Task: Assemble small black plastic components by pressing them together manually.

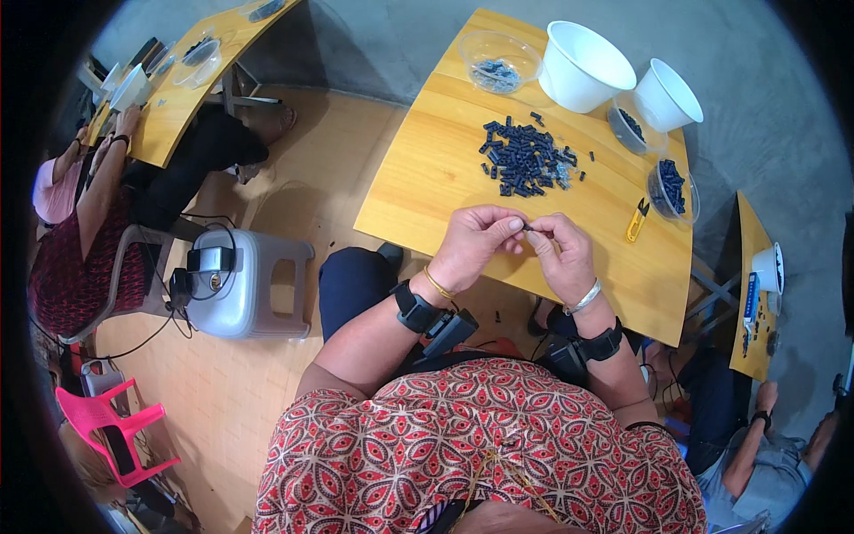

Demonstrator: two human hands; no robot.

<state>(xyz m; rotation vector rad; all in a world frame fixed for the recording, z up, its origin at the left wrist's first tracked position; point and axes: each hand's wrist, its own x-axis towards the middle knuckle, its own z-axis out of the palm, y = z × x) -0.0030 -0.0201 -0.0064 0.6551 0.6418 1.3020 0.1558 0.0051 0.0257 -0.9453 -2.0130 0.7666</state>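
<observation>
My left hand (479,242) and my right hand (564,260) meet just above the near edge of the wooden table (418,178). Both are closed, thumb against fingers, on a small dark piece (527,227) pinched between them; the fingertips mostly cover it. Just beyond my hands lies a loose heap of small black plastic parts (520,156). Mixed in at its right side are small clear or silvery pieces (563,167). To the right of my right hand rest yellow-handled thread snips (637,221).
Along the far side stand a clear bowl of silvery pieces (496,75), a large white tub (583,73) and a smaller white tub (669,96). Two clear containers (665,189) of black parts sit at the right. Other people work at tables left and right. A grey stool (245,285) stands left.
</observation>
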